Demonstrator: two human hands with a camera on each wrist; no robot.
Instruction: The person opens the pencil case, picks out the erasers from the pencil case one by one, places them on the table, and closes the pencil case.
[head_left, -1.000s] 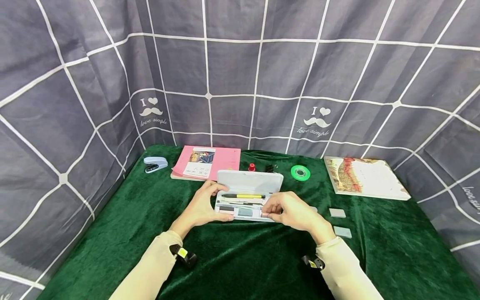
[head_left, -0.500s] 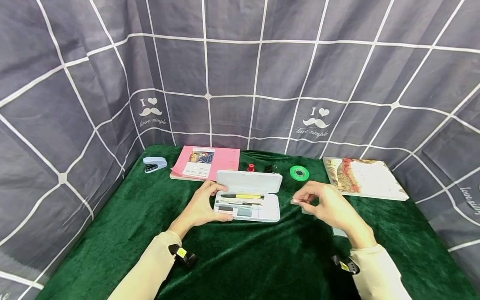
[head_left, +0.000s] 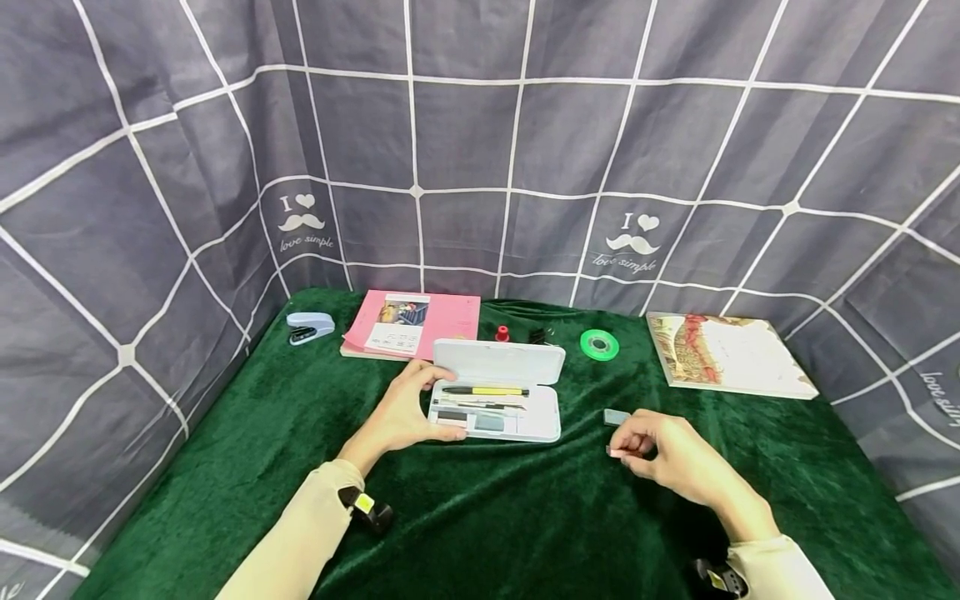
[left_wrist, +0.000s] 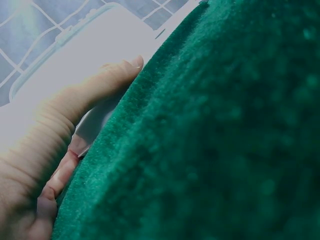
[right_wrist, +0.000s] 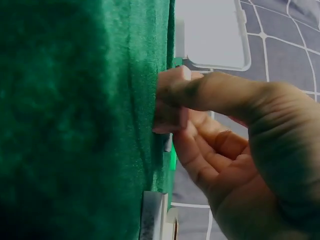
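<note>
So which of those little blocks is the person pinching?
The pinkish block in the right hand, between thumb and fingers. A grey-blue block lies unheld on the green cloth beyond that hand, and other blocks sit in the open pencil case.

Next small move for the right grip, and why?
Probably settle the pink block on the green cloth and let go. The right grip pinches it low, clear of the open case, near a grey block lying on the cloth; the left grip holds the case. Contact with the cloth isn't clear.
</note>
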